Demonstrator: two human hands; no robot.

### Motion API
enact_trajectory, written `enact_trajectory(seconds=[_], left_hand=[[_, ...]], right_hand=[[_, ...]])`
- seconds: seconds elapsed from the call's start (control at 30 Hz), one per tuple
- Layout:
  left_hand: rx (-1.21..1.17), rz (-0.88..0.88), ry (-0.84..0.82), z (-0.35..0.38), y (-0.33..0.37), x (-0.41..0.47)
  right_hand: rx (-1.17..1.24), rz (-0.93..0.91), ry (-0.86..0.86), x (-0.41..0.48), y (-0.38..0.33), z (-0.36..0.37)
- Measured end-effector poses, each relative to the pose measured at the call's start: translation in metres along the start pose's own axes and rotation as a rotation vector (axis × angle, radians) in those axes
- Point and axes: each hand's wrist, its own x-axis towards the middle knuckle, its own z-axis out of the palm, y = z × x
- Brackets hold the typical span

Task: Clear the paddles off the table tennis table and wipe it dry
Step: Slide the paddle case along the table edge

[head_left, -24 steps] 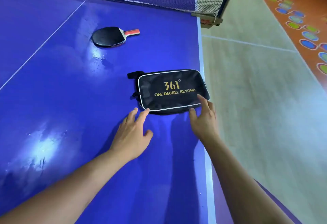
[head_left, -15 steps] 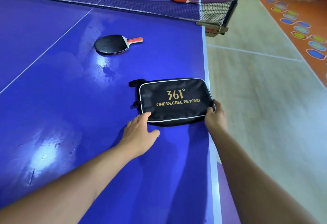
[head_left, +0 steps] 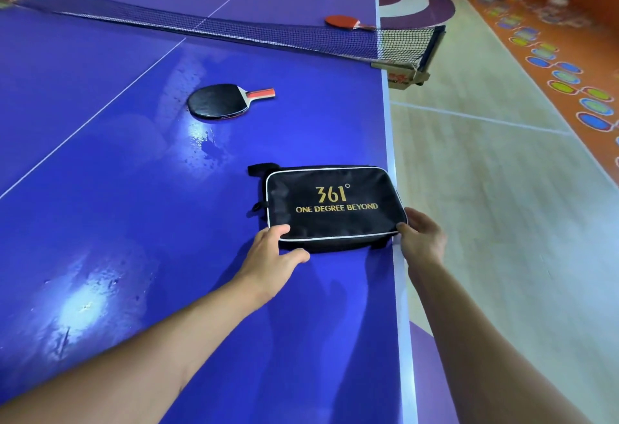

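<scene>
A black paddle case (head_left: pixel 335 209) with gold "361°" lettering lies flat near the right edge of the blue table tennis table (head_left: pixel 134 222). My left hand (head_left: pixel 271 256) pinches the case's near left corner, thumb below and fingers on top. At the near right corner, over the table's edge, my right hand (head_left: pixel 422 239) grips the case. A black-faced paddle (head_left: pixel 222 101) with a red handle lies farther out on my half of the table. Beyond the net (head_left: pixel 234 30), a red paddle (head_left: pixel 345 22) rests near the right edge.
Wet patches and droplets (head_left: pixel 207 145) glisten on the table between the black paddle and the case, and more at the near left. The net clamp (head_left: pixel 407 75) sticks out at the right edge. Wooden floor (head_left: pixel 502 222) with coloured markings lies to the right.
Both hands went from reaching with straight fingers to taking hold of the case's near corners. The right hand moved to the right corner at the table's edge.
</scene>
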Motion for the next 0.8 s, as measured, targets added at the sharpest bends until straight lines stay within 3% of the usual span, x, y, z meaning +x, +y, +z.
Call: enact_trajectory(seconds=[0.2, 0.43, 0.53, 0.67, 0.8], left_hand=[[0.004, -0.031, 0.001, -0.002, -0.002, 0.009], [0.02, -0.044, 0.007, 0.001, -0.003, 0.013], [0.02, -0.062, -0.004, 0.0, -0.001, 0.014], [-0.03, -0.11, -0.021, -0.01, -0.001, 0.014], [-0.041, -0.1, 0.085, -0.02, -0.006, 0.0]], right_hand=[[0.03, 0.103, -0.073, 0.01, -0.014, -0.001], [-0.097, 0.136, -0.037, 0.026, -0.027, 0.0], [-0.094, 0.141, -0.112, 0.019, -0.031, 0.001], [0.198, 0.196, -0.228, -0.016, -0.028, -0.008], [0.365, 0.251, -0.198, -0.056, -0.016, -0.025]])
